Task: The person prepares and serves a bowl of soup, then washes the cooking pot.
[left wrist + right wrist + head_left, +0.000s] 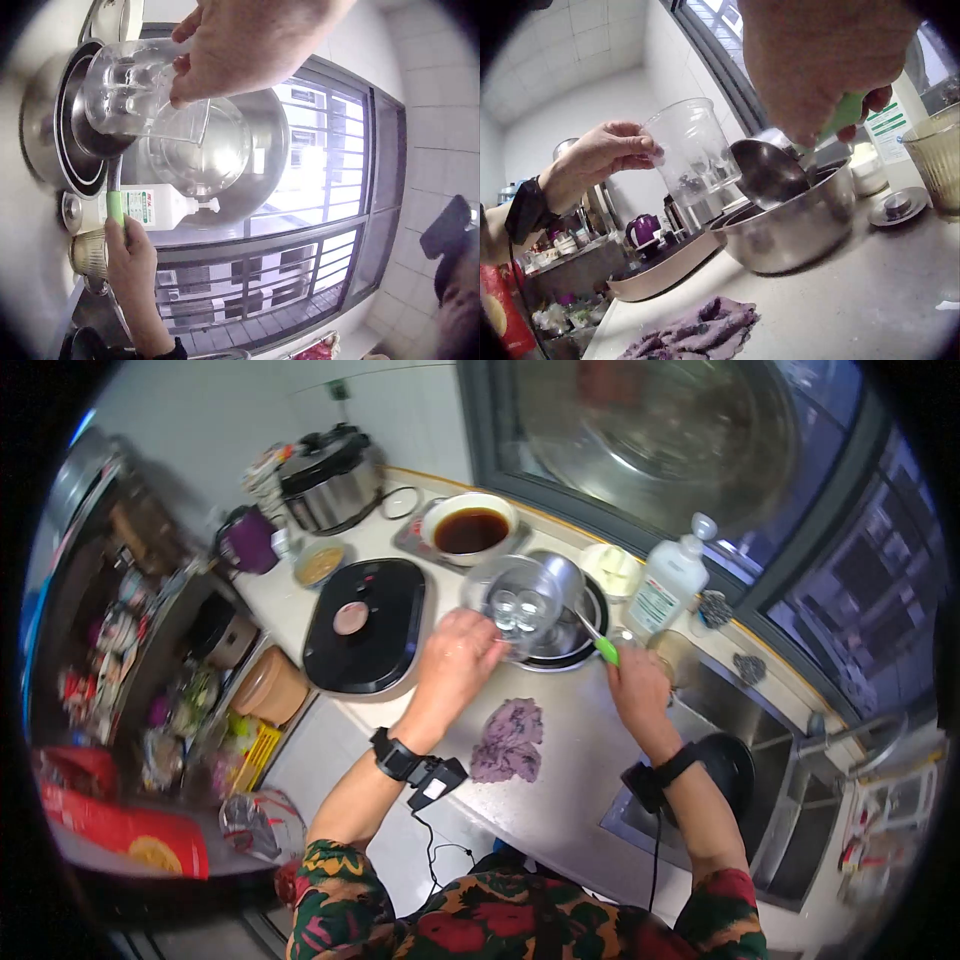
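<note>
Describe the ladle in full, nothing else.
The ladle has a rounded, shiny bowl that looks like metal, a slim metal shank and a bright green grip. The person's right hand holds it by that grip. The bowl is tilted over the mouth of the steel pot, close beside the clear container; whether those two touch, or the bowl holds anything, I cannot tell.

Pale counter [585,735]: crumpled purple cloth [508,742], steel bowl [791,240], pump bottle [665,585], black-topped appliance [375,635], steel-sided cooker [335,495].
</note>
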